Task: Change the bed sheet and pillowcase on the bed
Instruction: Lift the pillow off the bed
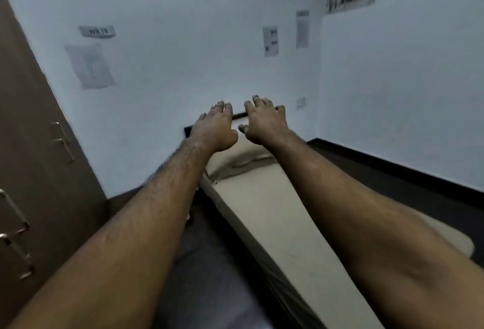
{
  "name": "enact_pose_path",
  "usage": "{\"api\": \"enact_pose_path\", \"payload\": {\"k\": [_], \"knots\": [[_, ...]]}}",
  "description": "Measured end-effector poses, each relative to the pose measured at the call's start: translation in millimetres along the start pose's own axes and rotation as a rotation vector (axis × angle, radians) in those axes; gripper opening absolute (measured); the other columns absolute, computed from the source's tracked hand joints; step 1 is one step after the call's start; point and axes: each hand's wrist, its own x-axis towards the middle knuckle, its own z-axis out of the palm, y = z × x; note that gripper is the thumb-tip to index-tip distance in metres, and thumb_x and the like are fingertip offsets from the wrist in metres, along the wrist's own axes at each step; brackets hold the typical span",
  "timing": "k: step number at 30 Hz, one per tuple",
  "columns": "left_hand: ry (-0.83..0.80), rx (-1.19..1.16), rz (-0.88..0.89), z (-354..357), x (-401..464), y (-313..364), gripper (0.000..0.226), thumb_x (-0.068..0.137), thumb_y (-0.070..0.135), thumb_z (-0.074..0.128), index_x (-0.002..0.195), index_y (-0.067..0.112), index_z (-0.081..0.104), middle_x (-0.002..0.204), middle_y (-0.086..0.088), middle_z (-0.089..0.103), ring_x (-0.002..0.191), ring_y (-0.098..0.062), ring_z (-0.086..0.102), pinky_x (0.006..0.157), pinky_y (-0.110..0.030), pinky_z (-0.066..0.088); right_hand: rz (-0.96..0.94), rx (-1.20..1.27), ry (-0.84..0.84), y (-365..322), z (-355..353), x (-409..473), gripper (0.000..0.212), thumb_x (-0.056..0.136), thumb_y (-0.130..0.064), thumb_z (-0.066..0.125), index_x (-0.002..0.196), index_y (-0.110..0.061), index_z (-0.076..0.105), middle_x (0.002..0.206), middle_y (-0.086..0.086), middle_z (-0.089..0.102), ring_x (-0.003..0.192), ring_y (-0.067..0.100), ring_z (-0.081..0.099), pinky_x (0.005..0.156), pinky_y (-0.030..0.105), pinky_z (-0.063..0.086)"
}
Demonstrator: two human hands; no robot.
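Left hand (214,127) and right hand (264,122) hovered, fingers spread, holding nothing, over the far beige pillow (246,157); a grey wall sign (97,31) read "WS 10".

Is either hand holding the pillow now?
No. The left hand and right hand are stretched out with open fingers above the pillow, gripping nothing.

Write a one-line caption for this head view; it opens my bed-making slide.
Left hand and right hand reach out open above the pillow on a beige-sheeted bed.
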Motion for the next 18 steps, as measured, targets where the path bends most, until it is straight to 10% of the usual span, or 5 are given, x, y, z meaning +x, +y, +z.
{"api": "enact_pose_path", "payload": {"k": [18], "knots": [[0.076,-0.337,-0.126,199.5,49.7,-143.0,0.075,0.104,0.044,0.049,0.163,0.014,0.012,0.171,-0.001,0.005,0.157,-0.013,0.003,0.126,-0.034,0.009,0.048,0.176,-0.184,15.7,216.2,84.0,0.073,0.099,-0.055,0.050,0.159,-0.023,0.024,0.170,0.000,0.011,0.154,0.021,0.012,0.113,0.054,0.026]]}}
